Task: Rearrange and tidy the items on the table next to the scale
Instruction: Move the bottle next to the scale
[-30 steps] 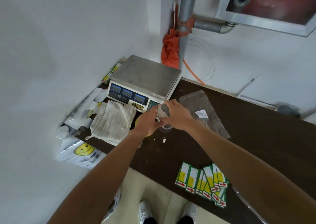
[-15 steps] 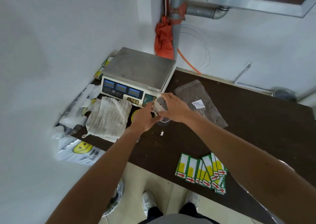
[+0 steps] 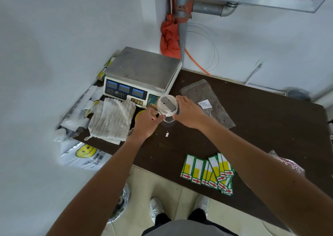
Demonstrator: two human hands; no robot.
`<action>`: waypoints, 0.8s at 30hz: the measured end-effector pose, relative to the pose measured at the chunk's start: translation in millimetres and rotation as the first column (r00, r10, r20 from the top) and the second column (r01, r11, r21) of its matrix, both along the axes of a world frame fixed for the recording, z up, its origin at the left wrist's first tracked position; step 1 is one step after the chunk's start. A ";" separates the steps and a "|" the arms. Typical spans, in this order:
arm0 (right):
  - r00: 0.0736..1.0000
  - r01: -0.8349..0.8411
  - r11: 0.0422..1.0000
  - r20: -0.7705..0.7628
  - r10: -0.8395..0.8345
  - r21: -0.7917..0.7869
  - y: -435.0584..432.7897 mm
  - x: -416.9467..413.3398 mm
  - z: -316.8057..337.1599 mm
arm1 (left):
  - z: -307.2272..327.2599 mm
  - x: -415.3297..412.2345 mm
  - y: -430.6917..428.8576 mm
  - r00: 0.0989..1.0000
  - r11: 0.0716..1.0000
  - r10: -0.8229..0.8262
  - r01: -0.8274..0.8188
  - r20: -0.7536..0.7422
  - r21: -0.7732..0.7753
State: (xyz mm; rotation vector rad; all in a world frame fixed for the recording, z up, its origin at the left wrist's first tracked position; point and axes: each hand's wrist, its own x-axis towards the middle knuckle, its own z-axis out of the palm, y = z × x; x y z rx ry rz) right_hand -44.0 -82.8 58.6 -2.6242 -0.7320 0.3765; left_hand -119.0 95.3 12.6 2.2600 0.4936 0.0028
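Note:
A white round lid with a grey handle (image 3: 168, 105) tops a clear jar (image 3: 168, 122) standing on the dark table (image 3: 261, 124), just in front of the scale (image 3: 142, 75). My right hand (image 3: 189, 112) grips the lid and jar from the right. My left hand (image 3: 146, 123) pinches the lid's left edge. A white ribbed cloth (image 3: 112, 121) lies left of the jar. A yellow round thing (image 3: 139, 115) shows partly behind my left hand.
A clear plastic bag with a white label (image 3: 207, 102) lies right of the jar. Several green and yellow tags (image 3: 209, 172) fan out near the front edge. Plastic bags (image 3: 84, 153) hang off the table's left end. A white crumb (image 3: 167, 134) lies near the jar.
The lid has tipped so its top faces the camera. Both hands stay at the jar. The camera has tilted down a little.

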 end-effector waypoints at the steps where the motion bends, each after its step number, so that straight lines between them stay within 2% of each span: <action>1: 1.000 0.007 1.000 -0.007 -0.007 0.000 -4.2 -1.5 1.2 | 0.4 -2.3 -4.4 0.999 0.999 -0.009 0.007 0.031 0.047; 4: 0.999 0.031 1.000 -0.031 -0.031 -0.001 -16.4 -7.5 5.2 | -1.6 -7.2 -16.6 0.991 0.979 -0.077 0.055 0.106 0.197; 6: 0.999 0.018 1.000 -0.038 -0.018 -0.006 -24.3 -11.2 6.9 | -4.1 -9.8 -25.9 0.987 0.966 -0.134 0.110 0.089 0.232; 11: 0.997 0.025 0.999 -0.073 -0.028 -0.038 -48.0 -18.1 2.2 | -11.2 -18.1 -54.1 0.968 0.949 -0.240 0.250 -0.072 0.193; 16: 0.988 0.090 0.990 -0.112 -0.102 -0.108 -84.9 -30.3 -19.6 | -33.1 -35.8 -82.4 0.893 0.918 -0.311 0.371 -0.327 0.140; 20: 0.965 0.158 0.972 -0.183 -0.189 -0.172 -124.4 -53.0 -50.6 | -57.0 -50.1 -93.1 0.870 0.928 -0.301 0.362 -0.391 0.090; 24: 0.935 0.225 0.953 -0.231 -0.270 -0.203 -155.0 -74.8 -73.2 | -67.8 -52.3 -99.9 0.854 0.920 -0.298 0.376 -0.427 0.111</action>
